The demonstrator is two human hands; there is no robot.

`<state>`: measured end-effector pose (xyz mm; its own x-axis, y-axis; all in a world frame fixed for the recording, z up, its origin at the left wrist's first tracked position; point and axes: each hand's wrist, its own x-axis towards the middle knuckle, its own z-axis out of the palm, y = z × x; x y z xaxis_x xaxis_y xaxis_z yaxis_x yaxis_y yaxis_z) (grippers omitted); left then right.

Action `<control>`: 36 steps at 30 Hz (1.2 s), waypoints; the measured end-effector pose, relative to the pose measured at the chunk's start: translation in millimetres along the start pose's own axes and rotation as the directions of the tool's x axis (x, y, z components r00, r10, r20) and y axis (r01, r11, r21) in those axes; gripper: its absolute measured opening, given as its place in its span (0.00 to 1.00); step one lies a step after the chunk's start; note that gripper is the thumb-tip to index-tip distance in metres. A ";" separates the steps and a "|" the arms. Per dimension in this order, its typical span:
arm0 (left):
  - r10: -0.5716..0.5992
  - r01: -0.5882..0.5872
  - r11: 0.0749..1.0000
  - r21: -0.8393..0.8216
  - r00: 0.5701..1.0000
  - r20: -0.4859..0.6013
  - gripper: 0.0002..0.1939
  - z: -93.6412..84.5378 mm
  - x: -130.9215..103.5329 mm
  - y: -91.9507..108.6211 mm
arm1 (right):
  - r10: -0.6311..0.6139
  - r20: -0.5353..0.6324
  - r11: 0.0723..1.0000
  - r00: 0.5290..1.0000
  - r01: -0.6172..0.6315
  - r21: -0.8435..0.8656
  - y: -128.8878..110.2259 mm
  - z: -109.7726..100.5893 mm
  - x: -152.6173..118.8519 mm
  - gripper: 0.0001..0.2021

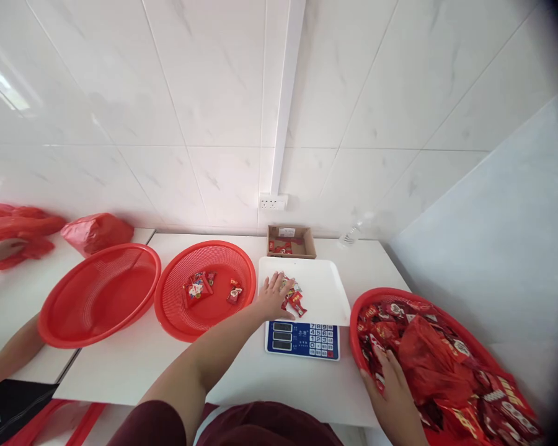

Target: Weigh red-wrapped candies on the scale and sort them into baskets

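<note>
My left hand lies over the white pan of a digital scale, fingers spread. Beside and partly under its fingers are a few small red-wrapped packets. Below the pan shows the scale's blue keypad panel. At the right, my right hand reaches over the near left side of a red basket heaped with red packets and a red plastic bag. Its fingers are stretched out, the tips against the packets; I see nothing gripped in it.
A round red basket with a few packets stands left of the scale, next to another red basket. Behind the scale are a small cardboard box and a clear bottle. Another person's arm enters at the left, near red bags.
</note>
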<state>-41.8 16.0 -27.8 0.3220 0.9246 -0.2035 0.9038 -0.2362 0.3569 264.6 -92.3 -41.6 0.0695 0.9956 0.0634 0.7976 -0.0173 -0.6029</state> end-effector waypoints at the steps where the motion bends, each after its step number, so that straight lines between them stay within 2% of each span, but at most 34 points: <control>1: 0.008 -0.009 0.999 0.046 1.000 0.020 0.58 0.5 6.4 -2.1 | -0.023 0.019 1.000 1.000 0.023 0.001 1.4 1.1 -0.5 0.32; 4: 0.004 -0.009 0.990 0.140 0.999 0.037 0.53 -1.0 16.9 -4.2 | -0.042 0.073 0.999 0.996 0.042 0.007 7.1 1.7 3.5 0.29; 9: -0.059 0.052 0.981 0.185 0.998 0.030 0.41 -3.4 18.9 3.7 | -0.062 0.152 0.998 0.986 0.060 0.022 10.2 5.1 15.2 0.27; 15: -0.162 0.150 0.975 0.165 0.985 0.062 0.39 -2.0 19.6 11.9 | -0.112 0.218 0.993 0.970 0.101 0.062 5.5 9.3 28.0 0.24; 20: -0.252 0.242 0.962 0.123 0.965 0.072 0.45 -7.9 25.8 14.5 | -0.181 0.234 0.980 0.955 0.155 0.122 4.6 11.2 40.8 0.24; 23: -0.284 0.276 0.956 0.100 0.956 0.076 0.43 -12.0 29.1 16.1 | -0.207 0.253 0.974 0.945 0.175 0.145 2.0 13.0 47.6 0.23; 29: -0.307 0.303 0.951 0.059 0.950 0.065 0.35 -13.5 33.0 17.7 | -0.298 0.302 0.949 0.906 0.248 0.194 -10.3 20.0 59.2 0.20; 36: -0.355 0.356 0.934 -0.021 0.934 0.040 0.34 -8.9 35.4 18.2 | -0.317 0.451 0.948 0.834 0.292 0.125 -42.4 31.0 77.9 0.19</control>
<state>-16.4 47.1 -20.4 -0.0084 0.9355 -0.3532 0.9532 0.1142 0.2799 217.7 -11.2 -35.8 -0.4650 0.8778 -0.1153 0.7015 0.2859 -0.6529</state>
